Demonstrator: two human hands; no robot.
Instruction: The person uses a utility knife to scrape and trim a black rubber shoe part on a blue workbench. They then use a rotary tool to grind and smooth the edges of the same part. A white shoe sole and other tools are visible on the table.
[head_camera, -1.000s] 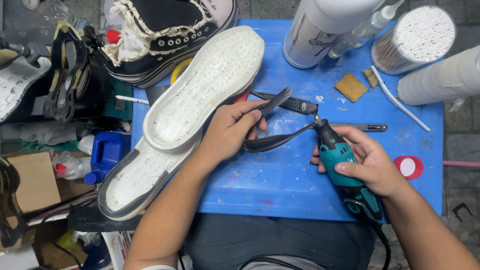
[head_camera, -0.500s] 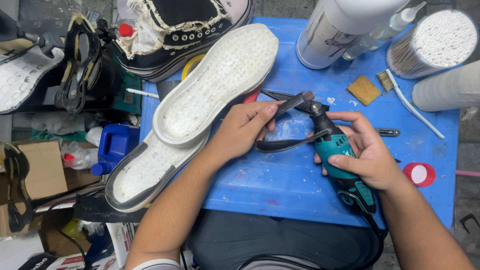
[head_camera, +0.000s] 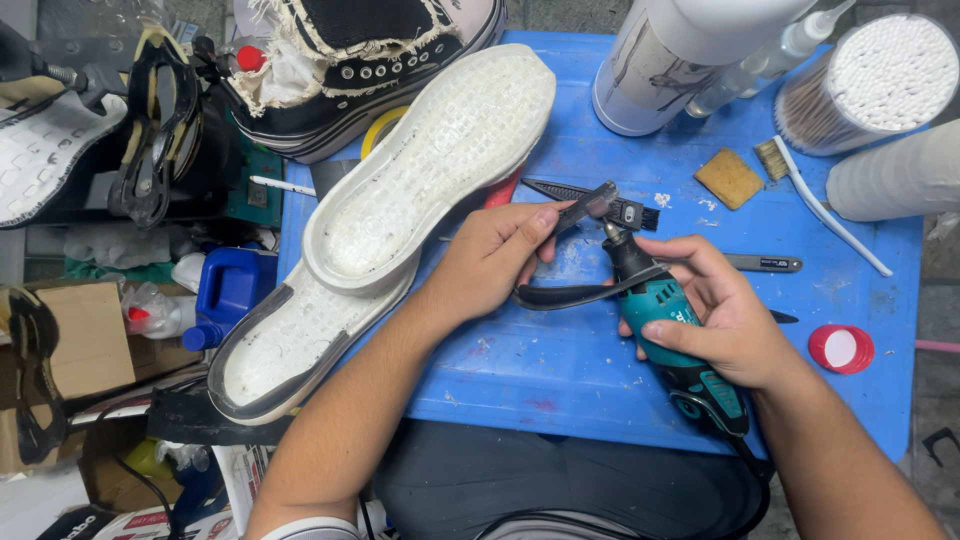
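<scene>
The left hand (head_camera: 490, 262) grips a thin black strip (head_camera: 570, 295), thumb and fingers closed on it. The strip curves from the raised end near the fingertips, down under the palm, and out to the right, where it meets the tool. It sits over the middle of the blue table (head_camera: 560, 370), near the centre of the view.

The right hand (head_camera: 720, 315) is clenched around a teal rotary tool (head_camera: 665, 320). The tool's black nose points to the far side, and its tip touches the raised end of the strip. The tool's cord runs off the near edge of the table.

Left of the left hand, a white sole (head_camera: 430, 165) lies at a slant, overlapping a second sole (head_camera: 285, 345) with a dark rim. A black high-top shoe (head_camera: 360, 60) stands at the far left corner.

On the far side of the table: a white canister (head_camera: 680, 60), a tub of cotton swabs (head_camera: 870, 85), a tan sponge (head_camera: 728, 178) and a small brush (head_camera: 820, 200). A red cap (head_camera: 840, 349) lies right of the right hand. A blue jug (head_camera: 228, 290) stands off the left edge of the table.
</scene>
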